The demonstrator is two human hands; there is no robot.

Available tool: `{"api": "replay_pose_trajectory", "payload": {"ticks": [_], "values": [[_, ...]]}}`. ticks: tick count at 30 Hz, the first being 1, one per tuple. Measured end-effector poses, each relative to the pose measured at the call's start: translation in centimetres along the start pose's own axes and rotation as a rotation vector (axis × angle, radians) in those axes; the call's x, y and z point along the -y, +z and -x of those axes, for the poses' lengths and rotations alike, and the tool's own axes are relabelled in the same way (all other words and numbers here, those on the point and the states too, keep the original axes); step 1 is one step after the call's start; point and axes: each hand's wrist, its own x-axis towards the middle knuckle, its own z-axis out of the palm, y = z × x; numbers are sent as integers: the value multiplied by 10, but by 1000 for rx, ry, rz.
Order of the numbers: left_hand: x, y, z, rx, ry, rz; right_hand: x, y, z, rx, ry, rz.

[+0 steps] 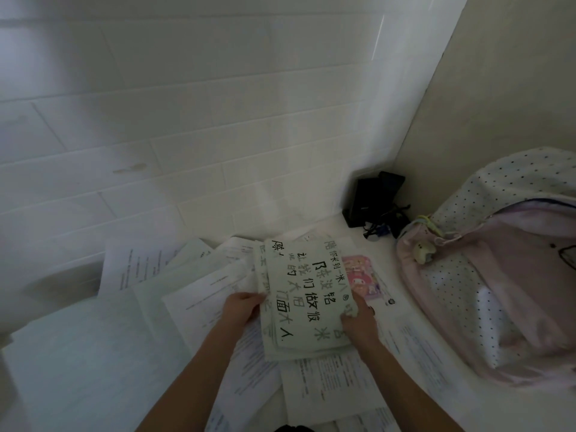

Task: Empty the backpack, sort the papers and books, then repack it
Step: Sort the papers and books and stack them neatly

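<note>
Both of my hands hold a stack of white sheets (307, 294) with large black handwritten characters on the top sheet. My left hand (241, 308) grips the stack's left edge and my right hand (358, 321) grips its right edge. A pink book with a cartoon cover (364, 277) lies partly under the stack. Many printed papers (215, 285) are spread over the white table beneath and around it. The pink backpack with a dotted white lining (505, 275) lies open on the right.
A black device with cables (374, 204) stands in the corner behind the papers. A white tiled wall (187, 120) runs along the back and a plain wall on the right. More printed sheets (330, 391) lie near the front edge.
</note>
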Motion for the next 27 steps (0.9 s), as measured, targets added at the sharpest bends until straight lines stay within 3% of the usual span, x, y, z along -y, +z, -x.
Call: {"api": "replay_pose_trajectory", "payload": {"ticks": [6, 9, 13, 15, 21, 23, 27], "values": [[-2, 2, 11, 102, -106, 165, -2, 8, 14, 227, 4, 139], [0, 2, 20, 162, 27, 7, -2, 13, 14, 285, -5, 176], [3, 0, 20, 179, 183, -89, -4, 10, 5, 222, -23, 351], [2, -1, 19, 134, 225, -109, -7, 7, -1, 158, -24, 489], [-2, -31, 7, -128, 235, -78, -15, -5, -2, 59, 62, 593], [-5, -38, 12, -84, 196, 41, -9, -3, 1, 107, 18, 472], [-7, -32, 31, 175, 119, 60, 19, 11, 17, 386, 151, -165]]}}
